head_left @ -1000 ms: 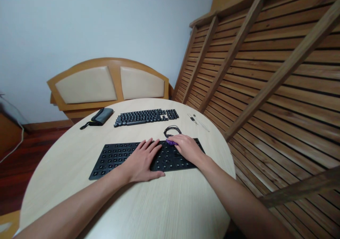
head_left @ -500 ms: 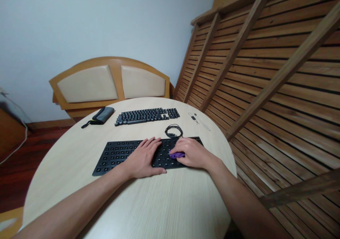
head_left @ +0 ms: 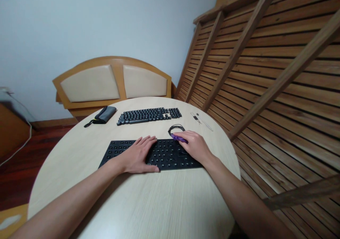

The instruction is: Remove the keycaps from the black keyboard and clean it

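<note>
A black keyboard base (head_left: pixel 163 157) without its keycaps lies on the round table in front of me. My left hand (head_left: pixel 138 155) rests on its left-middle part, fingers stretched out and thumb along the near edge. In my right hand (head_left: pixel 195 145) is a bunched purple cloth (head_left: pixel 180 138), pinched between thumb and fingers at the base's far edge, right of the middle. Just behind that hand lies the coiled black cable (head_left: pixel 175 127). Part of the base is hidden under both hands.
Loose black keycaps (head_left: pixel 148 115) stand in keyboard layout farther back on the pale table (head_left: pixel 148 203). A grey and black pouch (head_left: pixel 107 114) lies at the back left. Small thin tools (head_left: pixel 204 122) lie at the right. A slatted wooden frame (head_left: pixel 265 90) leans beyond the table's right side.
My right hand has moved the purple cloth away from me, from the middle of the base to its far edge. My left hand has slid slightly left and stays spread on the base.
</note>
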Available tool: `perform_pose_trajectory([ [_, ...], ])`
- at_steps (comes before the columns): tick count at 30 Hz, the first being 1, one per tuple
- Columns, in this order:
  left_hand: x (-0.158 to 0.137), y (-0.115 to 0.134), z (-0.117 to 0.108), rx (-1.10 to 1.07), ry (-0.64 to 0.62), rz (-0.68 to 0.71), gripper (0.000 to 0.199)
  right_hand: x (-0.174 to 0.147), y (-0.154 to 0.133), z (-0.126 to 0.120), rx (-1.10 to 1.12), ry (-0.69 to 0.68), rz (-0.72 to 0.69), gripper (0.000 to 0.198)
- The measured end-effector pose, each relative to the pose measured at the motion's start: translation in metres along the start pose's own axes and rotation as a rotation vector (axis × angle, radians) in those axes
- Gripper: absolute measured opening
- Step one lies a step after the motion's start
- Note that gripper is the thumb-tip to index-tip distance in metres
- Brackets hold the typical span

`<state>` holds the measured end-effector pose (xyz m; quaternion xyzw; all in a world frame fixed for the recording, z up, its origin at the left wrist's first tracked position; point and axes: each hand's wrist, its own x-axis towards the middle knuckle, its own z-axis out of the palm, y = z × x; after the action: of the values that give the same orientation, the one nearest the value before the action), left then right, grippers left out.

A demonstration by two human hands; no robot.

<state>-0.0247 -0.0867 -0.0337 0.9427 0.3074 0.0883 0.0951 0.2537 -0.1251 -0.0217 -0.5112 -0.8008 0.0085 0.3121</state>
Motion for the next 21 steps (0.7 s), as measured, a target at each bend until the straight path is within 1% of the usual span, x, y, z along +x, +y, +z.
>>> perform_pose_trajectory([
  [6,0.002,0.002,0.0,0.011,-0.003,0.004,0.103,0.004,-0.002,0.016,0.056,-0.17,-0.062,0.033],
  [9,0.002,0.004,0.0,0.011,-0.004,-0.003,0.103,0.001,-0.003,0.015,0.061,-0.188,-0.08,0.033],
  [13,0.002,0.004,0.001,0.005,0.024,0.008,0.1,-0.002,-0.006,0.01,0.071,-0.209,-0.092,0.031],
  [17,0.003,0.004,0.002,0.002,0.007,-0.005,0.103,-0.003,-0.01,0.006,0.1,-0.214,-0.1,0.029],
  [21,0.004,0.005,0.004,-0.011,0.017,-0.005,0.103,-0.005,-0.009,0.005,0.131,-0.224,-0.125,0.029],
])
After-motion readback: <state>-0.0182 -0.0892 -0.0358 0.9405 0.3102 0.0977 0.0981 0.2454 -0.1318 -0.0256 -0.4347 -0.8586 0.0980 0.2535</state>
